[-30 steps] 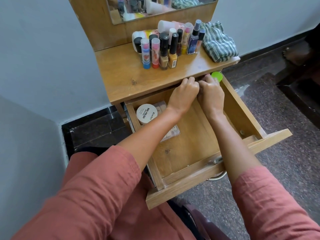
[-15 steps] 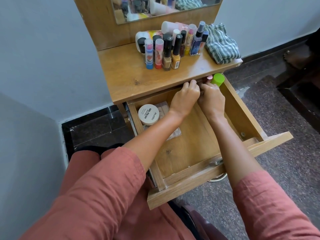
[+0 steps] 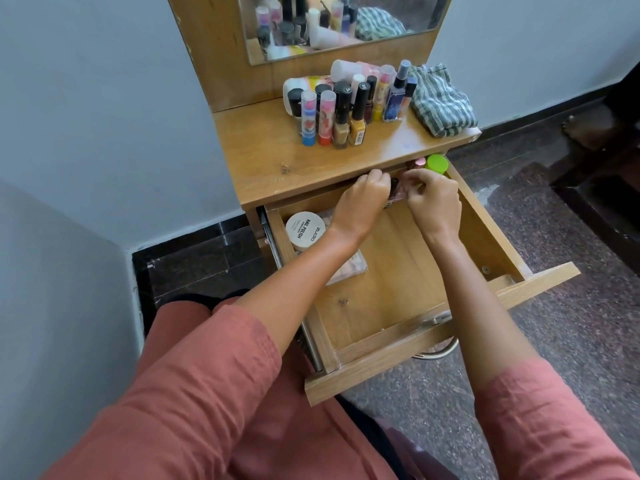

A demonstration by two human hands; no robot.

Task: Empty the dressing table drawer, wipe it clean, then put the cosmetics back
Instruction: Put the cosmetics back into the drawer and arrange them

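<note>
I saw the wooden drawer [image 3: 391, 271] pulled open, left hand [image 3: 363, 200] and right hand [image 3: 434, 202] both curled round small bottles [image 3: 394, 194] at its 12 o'clock, round white jar [image 3: 304, 230] at 10

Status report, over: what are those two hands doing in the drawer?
Left hand, right hand: both curled on small bottles at back of drawer. Drawer open; white jar, green-capped bottle not yet out. Tabletop overhangs the hands.

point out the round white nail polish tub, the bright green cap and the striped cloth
round white nail polish tub [image 3: 305, 230], head view, its lid
bright green cap [image 3: 437, 163], head view, its top
striped cloth [image 3: 441, 105], head view, middle
</note>
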